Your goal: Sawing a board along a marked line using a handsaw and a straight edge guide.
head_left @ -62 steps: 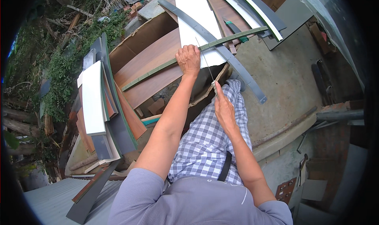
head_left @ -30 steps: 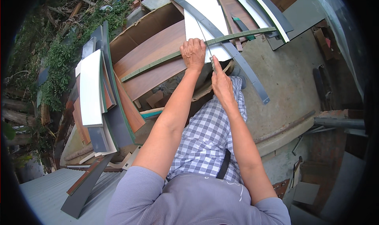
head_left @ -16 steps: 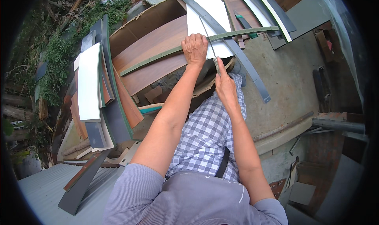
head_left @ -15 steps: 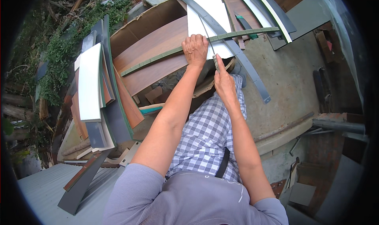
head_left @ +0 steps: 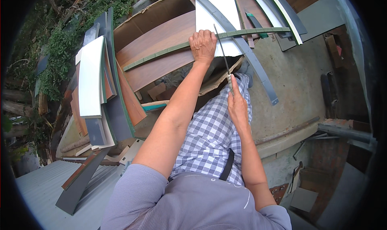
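Observation:
My left hand (head_left: pixel 202 46) is closed over a long narrow green strip (head_left: pixel 262 30) marked with short crosswise lines. Under the strip lie a wood-grain brown board (head_left: pixel 161 36) and a white panel (head_left: pixel 219 12). In my right hand (head_left: pixel 238 103) is the pale handle of a narrow-bladed handsaw (head_left: pixel 224 54), index finger stretched along it. The blade crosses the strip just right of my left hand, its tip pointing away from me. Whether it has cut into the strip, I cannot make out. A grey perforated strip (head_left: pixel 260 74) runs diagonally beneath the green one.
Beneath the boards is an open cardboard box (head_left: pixel 149 18). Stacked panels (head_left: pixel 90 81) stand at the left, beside green plants (head_left: pixel 60 48). More long strips (head_left: pixel 278 12) lie at the far right. A concrete ledge (head_left: pixel 286 139) and corrugated sheet (head_left: pixel 40 193) are nearer me.
My right hand has drawn the saw back toward me and slightly right, so more blade shows on my side of the strip. My left hand keeps its grip.

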Available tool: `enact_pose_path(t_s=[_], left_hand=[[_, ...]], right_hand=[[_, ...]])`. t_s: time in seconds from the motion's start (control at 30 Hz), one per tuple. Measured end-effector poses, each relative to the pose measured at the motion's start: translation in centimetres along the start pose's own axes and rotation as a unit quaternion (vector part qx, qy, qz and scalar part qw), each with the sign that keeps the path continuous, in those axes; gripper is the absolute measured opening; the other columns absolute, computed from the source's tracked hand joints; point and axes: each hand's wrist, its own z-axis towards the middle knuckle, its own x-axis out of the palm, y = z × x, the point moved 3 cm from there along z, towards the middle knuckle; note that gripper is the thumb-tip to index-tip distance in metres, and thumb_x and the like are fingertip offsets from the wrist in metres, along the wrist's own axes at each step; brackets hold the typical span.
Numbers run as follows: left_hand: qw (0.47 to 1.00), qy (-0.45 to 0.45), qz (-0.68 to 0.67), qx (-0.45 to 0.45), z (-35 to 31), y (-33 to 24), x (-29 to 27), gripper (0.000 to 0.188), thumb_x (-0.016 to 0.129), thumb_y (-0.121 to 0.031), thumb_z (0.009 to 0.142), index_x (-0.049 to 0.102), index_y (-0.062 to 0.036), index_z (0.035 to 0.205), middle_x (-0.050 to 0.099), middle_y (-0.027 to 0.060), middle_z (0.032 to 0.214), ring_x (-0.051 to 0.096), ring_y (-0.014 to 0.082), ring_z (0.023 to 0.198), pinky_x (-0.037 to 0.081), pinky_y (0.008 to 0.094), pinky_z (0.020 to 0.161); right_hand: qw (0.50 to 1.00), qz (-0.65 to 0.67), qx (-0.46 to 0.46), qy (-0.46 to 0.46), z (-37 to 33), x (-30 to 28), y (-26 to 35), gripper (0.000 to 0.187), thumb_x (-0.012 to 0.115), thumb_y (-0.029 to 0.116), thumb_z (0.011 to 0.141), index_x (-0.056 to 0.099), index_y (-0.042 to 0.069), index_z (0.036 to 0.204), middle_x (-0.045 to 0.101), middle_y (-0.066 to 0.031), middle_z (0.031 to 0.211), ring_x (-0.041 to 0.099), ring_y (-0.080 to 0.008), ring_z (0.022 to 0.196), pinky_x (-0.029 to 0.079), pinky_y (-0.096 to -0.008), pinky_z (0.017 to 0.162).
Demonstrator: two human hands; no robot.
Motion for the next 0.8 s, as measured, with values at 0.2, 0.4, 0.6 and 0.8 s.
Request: enact_pose_path(t_s=[0.2,0.4,0.6,0.8], left_hand=[[1.000,-0.024,-0.004,0.009,0.0,-0.2,0.1,0.015,0.056,-0.025,0.084,0.056,-0.0115,0.078,0.055,0.0059,0.077,0.053,0.0241,0.079,0.037,0.0385,0.072],[1.000,-0.019,-0.006,0.002,0.0,-0.1,-0.2,0.013,0.054,-0.023,0.085,0.058,-0.0117,0.081,0.058,0.0053,0.078,0.054,0.0241,0.078,0.036,0.0384,0.072],[0.999,-0.031,-0.013,0.005,0.0,0.2,-0.1,0.014,0.054,-0.023,0.085,0.058,-0.0116,0.080,0.058,0.0053,0.077,0.054,0.0242,0.078,0.036,0.0385,0.071],[1.000,-0.017,-0.006,0.005,-0.1,-0.1,-0.2,0.014,0.053,-0.024,0.086,0.058,-0.0118,0.081,0.057,0.0057,0.078,0.054,0.0244,0.078,0.036,0.0388,0.071]], right_hand=[[1.000,-0.017,0.015,0.016,6.0,0.4,2.2,0.059,0.046,0.006,0.091,0.027,0.021,0.146,0.062,-0.0229,0.087,0.061,-0.0398,0.081,0.045,-0.0475,0.073],[0.996,-0.028,0.067,0.049,1.2,0.0,0.6,0.062,0.047,0.006,0.092,0.025,0.023,0.147,0.061,-0.0222,0.082,0.062,-0.0332,0.074,0.045,-0.0447,0.070],[0.999,-0.011,0.036,0.028,-1.5,-0.3,-0.2,0.064,0.047,0.005,0.092,0.024,0.025,0.148,0.061,-0.0207,0.085,0.061,-0.0297,0.073,0.046,-0.0425,0.070],[0.998,-0.046,0.019,0.028,4.2,-0.2,1.6,0.061,0.047,0.007,0.093,0.026,0.023,0.147,0.061,-0.0217,0.086,0.061,-0.0329,0.074,0.046,-0.0448,0.070]])
